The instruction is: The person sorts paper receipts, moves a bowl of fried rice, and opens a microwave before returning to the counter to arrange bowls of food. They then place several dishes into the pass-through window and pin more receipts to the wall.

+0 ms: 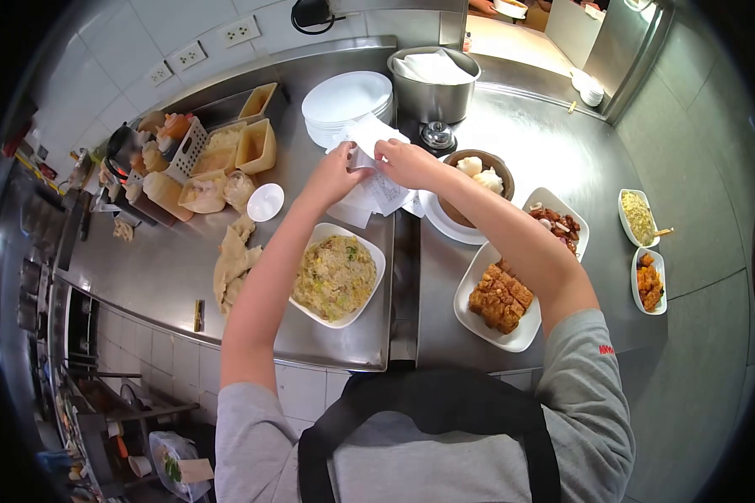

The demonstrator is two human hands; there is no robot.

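Some white paper slips (387, 194) with small print are near the top middle of the frame. The person's left hand (344, 173) and right hand (407, 163) both hold the paper with bent fingers. Just above are a stack of white plates (346, 95) and a big metal pot (430, 101). Yellow rice (335, 277) fills a white bowl (381, 272) in the middle. Crispy brown food (501, 299) lies in a white dish (470, 281) right of that, partly under the right arm.
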